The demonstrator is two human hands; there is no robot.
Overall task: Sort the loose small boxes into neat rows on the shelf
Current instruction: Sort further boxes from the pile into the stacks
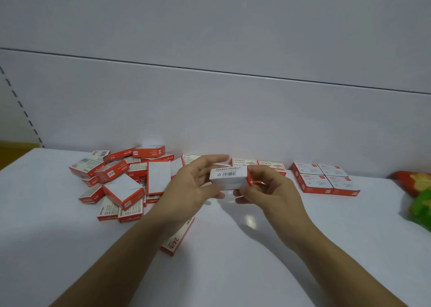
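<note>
Both my hands hold one small red-and-white box [229, 177] above the white shelf [233, 248], its barcode side facing up. My left hand [196, 185] grips its left end between thumb and fingers. My right hand [263, 187] pinches its right end. A loose pile of small boxes [123, 180] lies tumbled at the left by the back wall. At the right, a neat block of boxes [324, 177] sits in two rows. Two more boxes [258, 165] lie side by side behind my hands. One box [177, 239] lies under my left forearm.
The shelf's back wall [210, 110] rises right behind the boxes. A red and green packet [419, 197] lies at the far right edge. A slotted upright [21, 106] stands at the far left. Bare shelf surface stretches between my arms and toward the front.
</note>
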